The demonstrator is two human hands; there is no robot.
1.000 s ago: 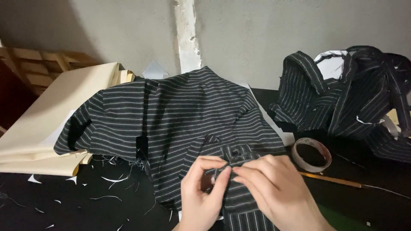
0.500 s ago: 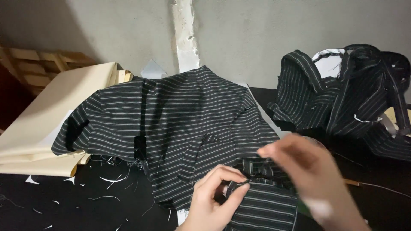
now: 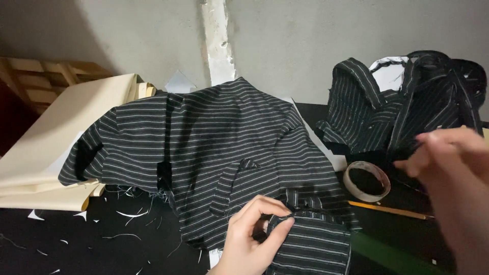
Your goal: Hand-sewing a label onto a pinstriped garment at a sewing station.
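Observation:
A black garment with thin white stripes (image 3: 214, 137) lies spread on the dark table. My left hand (image 3: 254, 237) pinches a folded edge of this striped fabric near the bottom middle, thumb and forefinger closed on it. My right hand (image 3: 453, 178) is raised at the right, blurred, its fingertips pinched together; a thin thread or needle may be in it, but I cannot tell. It hovers above the tape roll (image 3: 367, 181), apart from the cloth.
A second pile of striped garments (image 3: 402, 107) sits at the back right. Cream fabric sheets (image 3: 61, 147) are stacked at the left. A yellow pencil (image 3: 389, 209) lies by the tape roll. Thread scraps (image 3: 127, 214) litter the black table.
My right hand has left the fabric and swung up and to the right. My left hand keeps its pinch on the striped cloth, which has shifted slightly.

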